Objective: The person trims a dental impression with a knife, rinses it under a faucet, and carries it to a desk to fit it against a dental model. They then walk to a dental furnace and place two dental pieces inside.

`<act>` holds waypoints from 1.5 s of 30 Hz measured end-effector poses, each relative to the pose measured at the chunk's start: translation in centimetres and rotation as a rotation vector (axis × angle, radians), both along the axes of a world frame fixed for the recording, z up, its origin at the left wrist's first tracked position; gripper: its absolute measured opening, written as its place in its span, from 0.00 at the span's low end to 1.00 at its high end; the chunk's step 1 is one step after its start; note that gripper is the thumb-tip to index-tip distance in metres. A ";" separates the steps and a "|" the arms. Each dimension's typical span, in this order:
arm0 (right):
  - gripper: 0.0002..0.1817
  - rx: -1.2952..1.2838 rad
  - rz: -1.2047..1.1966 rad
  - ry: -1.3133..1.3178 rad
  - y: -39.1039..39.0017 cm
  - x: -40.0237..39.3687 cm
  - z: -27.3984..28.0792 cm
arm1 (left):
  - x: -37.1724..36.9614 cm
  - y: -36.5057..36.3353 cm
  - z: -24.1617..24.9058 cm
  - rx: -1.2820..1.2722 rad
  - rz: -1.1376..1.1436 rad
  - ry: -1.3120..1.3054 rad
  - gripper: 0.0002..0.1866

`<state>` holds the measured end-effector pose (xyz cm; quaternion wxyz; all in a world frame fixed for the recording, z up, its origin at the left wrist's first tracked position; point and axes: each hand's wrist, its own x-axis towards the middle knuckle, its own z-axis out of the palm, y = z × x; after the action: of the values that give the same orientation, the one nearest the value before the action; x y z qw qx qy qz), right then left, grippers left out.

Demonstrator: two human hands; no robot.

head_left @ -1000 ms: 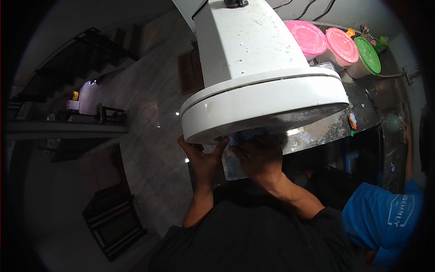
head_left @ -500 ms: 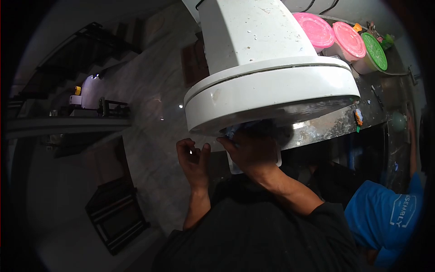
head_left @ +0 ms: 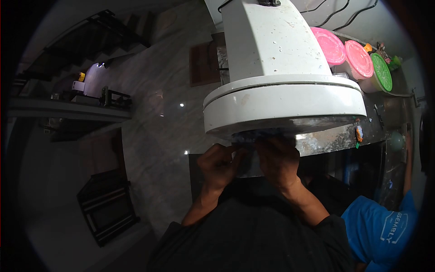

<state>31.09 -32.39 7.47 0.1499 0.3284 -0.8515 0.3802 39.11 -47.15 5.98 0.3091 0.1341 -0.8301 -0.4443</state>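
Note:
Below the front rim of a large white machine head (head_left: 285, 97), both of my hands are raised close together. My left hand (head_left: 218, 164) is closed, fingers curled with thumb and fingertips pinched by a small pale bit. Beside it, my right hand (head_left: 279, 164) is bent inward, its fingertips in deep shade just under the rim. Dark bluish material (head_left: 253, 136) shows at the machine's underside, right above my fingertips. What the fingers grip, I cannot tell.
On the worn counter (head_left: 324, 138) to the right stand tubs with a pink lid (head_left: 328, 46), another pink lid (head_left: 359, 60) and a green lid (head_left: 381, 72). A person in a blue shirt (head_left: 378, 226) is close at my right. Stairs (head_left: 95, 36) rise at far left.
My left hand has moved right and up beside my right hand, its fingers closing from a loose curl. My right hand has shifted slightly right. The whole view has shifted, with the machine lower.

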 end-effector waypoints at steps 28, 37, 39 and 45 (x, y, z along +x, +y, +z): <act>0.08 0.012 -0.058 -0.054 -1.4 0.0 -1.1 | -1.0 0.2 -1.2 0.021 0.069 -0.025 0.03; 0.08 -0.031 0.041 -0.197 -0.3 1.2 2.1 | 0.4 -0.4 0.6 0.013 -0.119 -0.180 0.09; 0.10 -0.047 0.096 -0.189 0.2 1.2 2.6 | 0.5 -0.6 0.6 0.009 -0.141 -0.212 0.10; 0.11 -0.130 0.052 -0.497 0.5 2.2 1.9 | 0.8 -0.1 1.4 0.111 -0.159 -0.202 0.13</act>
<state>33.25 -31.94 9.41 -0.0530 0.2365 -0.8272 0.5069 39.92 -47.23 7.43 0.1798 0.1289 -0.8392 -0.4968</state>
